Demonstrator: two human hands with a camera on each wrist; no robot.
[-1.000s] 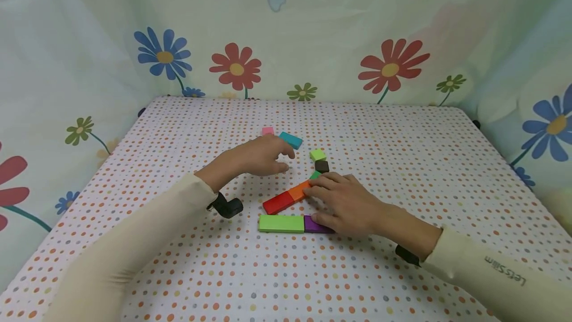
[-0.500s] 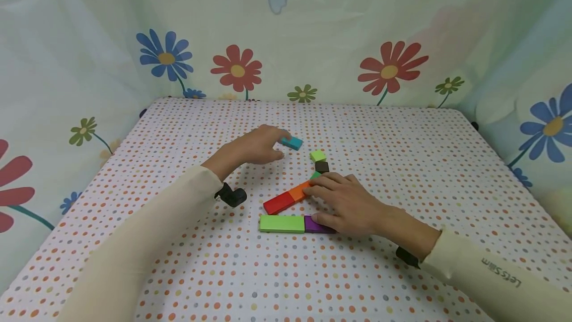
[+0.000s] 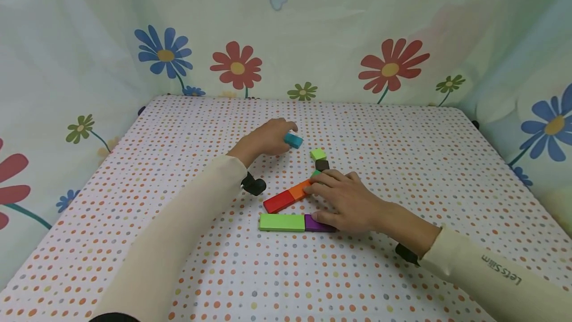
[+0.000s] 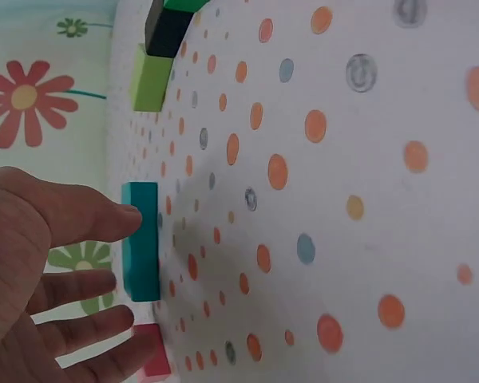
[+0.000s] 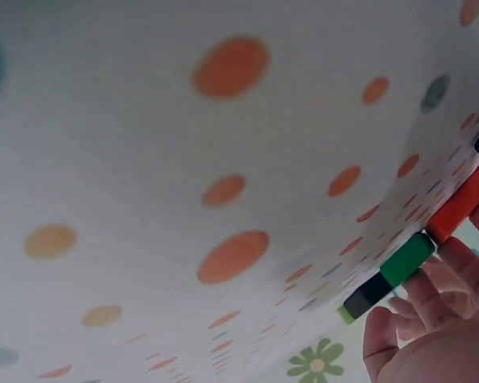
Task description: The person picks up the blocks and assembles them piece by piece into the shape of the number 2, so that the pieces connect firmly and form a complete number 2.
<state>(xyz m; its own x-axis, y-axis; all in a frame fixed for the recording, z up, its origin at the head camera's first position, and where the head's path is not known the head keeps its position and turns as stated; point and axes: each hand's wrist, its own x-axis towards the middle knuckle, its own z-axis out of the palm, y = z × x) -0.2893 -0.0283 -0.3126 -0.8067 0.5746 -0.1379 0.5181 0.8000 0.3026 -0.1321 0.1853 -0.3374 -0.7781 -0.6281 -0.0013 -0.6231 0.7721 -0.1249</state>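
Observation:
At the far middle of the table my left hand (image 3: 268, 137) is over the left end of a teal block (image 3: 293, 140), hiding part of it. Seen from the left wrist, the thumb tip overlaps this block while the other fingers stretch out loosely, spread apart. A pink block (image 4: 153, 359) lies just past the fingertips there. My right hand (image 3: 346, 205) lies low over the other blocks, its fingertips at an orange block (image 3: 298, 190) and a green block (image 5: 407, 258). Its thumb rests on a purple block (image 3: 319, 224).
A red block (image 3: 278, 202) adjoins the orange one. A long lime block (image 3: 282, 223) lines up with the purple one. Beyond the green block sit a dark block (image 3: 322, 165) and a small lime block (image 3: 318, 154). A flowered cloth (image 3: 330, 29) hangs behind the dotted table (image 3: 402, 158).
My left hand has moved forward and to the right, from near the pink block to the teal block; the pink block is now hidden in the head view. The right hand stays put.

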